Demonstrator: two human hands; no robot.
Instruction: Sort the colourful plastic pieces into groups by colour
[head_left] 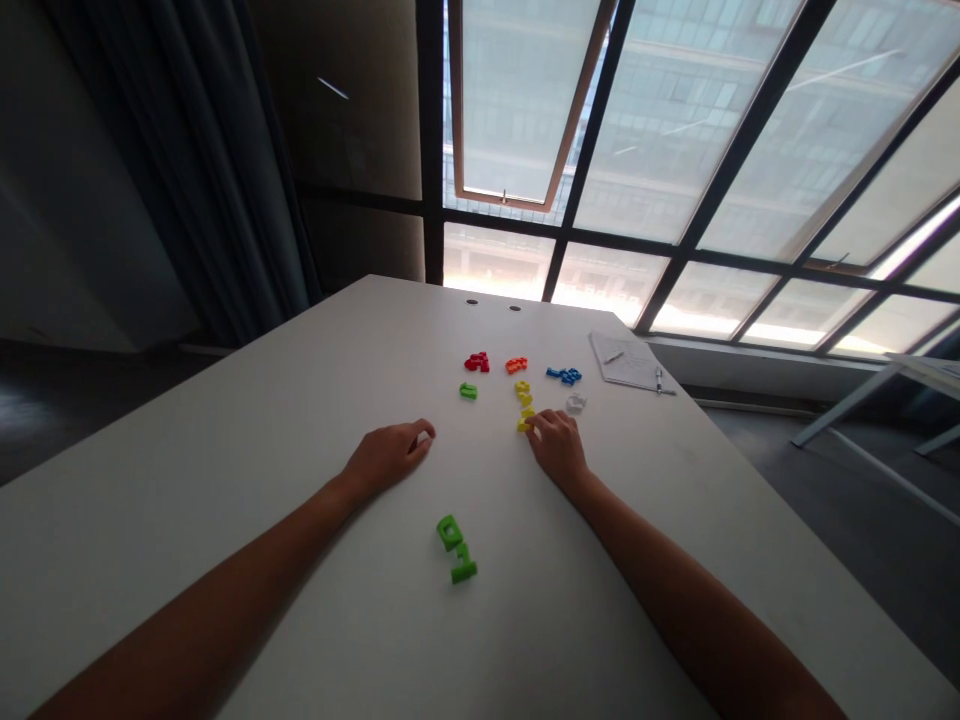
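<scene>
On the white table [300, 410], my right hand [559, 447] pinches a yellow plastic piece [523, 425] between thumb and fingertips. More yellow pieces [523, 390] lie just beyond it in a line. My left hand [388, 455] rests on the tabletop with fingers loosely curled, thumb and index fingertip slightly apart, and nothing visible in them. Nearer to me, between my forearms, lie green plastic pieces [450, 532], one with a square hole and one like a short bar. A smaller green cluster [468, 391] sits farther off, ahead of my left hand.
Farther back are red pieces [477, 362], orange pieces [517, 366] and blue pieces [564, 376]. White pieces [576, 402] lie beyond my right hand. Paper sheets [626, 360] with pens are near the right edge. Windows [637, 130] rise behind, and a dark curtain [187, 150] hangs left.
</scene>
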